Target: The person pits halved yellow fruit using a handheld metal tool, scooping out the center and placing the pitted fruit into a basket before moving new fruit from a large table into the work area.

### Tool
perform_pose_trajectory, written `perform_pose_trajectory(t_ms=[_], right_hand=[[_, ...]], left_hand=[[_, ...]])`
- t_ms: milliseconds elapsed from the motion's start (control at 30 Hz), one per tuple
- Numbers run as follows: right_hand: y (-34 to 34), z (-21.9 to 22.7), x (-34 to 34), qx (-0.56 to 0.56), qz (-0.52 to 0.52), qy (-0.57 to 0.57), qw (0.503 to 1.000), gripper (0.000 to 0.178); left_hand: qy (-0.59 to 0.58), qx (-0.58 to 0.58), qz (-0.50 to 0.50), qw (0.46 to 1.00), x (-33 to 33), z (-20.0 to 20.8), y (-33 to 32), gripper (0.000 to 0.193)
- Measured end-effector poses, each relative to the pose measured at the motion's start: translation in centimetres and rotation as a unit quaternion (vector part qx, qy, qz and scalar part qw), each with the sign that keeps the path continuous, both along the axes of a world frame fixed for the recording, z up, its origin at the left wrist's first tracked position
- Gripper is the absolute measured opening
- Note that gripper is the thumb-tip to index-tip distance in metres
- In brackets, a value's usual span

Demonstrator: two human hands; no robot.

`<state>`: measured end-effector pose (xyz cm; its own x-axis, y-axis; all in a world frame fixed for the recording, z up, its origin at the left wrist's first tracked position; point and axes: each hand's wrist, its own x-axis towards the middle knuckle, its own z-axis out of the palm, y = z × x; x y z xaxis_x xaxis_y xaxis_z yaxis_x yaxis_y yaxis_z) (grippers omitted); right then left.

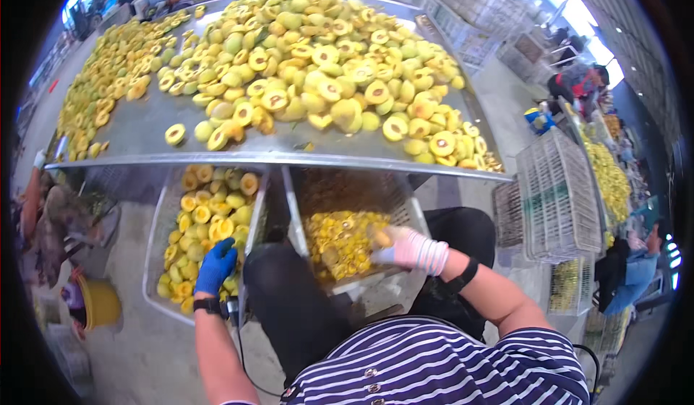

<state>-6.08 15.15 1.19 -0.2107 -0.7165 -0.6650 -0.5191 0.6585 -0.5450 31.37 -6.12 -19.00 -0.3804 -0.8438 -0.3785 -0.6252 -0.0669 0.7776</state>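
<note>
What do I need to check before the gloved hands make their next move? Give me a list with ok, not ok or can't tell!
1. Both hands gloved: ok. The left hand wears blue, the right hand a pale glove.
2. Fruit on the table: ok. A big heap of fruit covers much of the metal table.
3. Left hand at a crate: ok. It is at the left crate, which has fruit in it.
4. Right hand's hold: cannot tell. Its fingers are blurred over the right crate.
5. Cord well away from the arm: not ok. The black cord runs close beside the left forearm.
</note>
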Motion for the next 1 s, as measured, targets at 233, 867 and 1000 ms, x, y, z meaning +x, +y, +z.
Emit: perform_pose_trajectory(t_ms=[233, 867, 1000], right_hand=[[-1.8, 3.8, -3.4, -0.173, 0.025, 0.011, 0.985, 0.041], [-1.9, 1.0, -10.5, -0.202, -0.096, -0.266, 0.938, 0.050], [-2.0, 0.5, -10.0, -0.222, -0.085, -0.232, 0.943, 0.046]], left_hand=[[0.150, -0.238, 0.038, 0.959, -6.6, 11.8, -4.5, 0.038], [-0.259, -0.270, -0.037, 0.927, -29.4, 13.1, -16.5, 0.039], [-0.210, -0.354, -0.114, 0.904, -26.5, 12.5, -15.6, 0.032]])
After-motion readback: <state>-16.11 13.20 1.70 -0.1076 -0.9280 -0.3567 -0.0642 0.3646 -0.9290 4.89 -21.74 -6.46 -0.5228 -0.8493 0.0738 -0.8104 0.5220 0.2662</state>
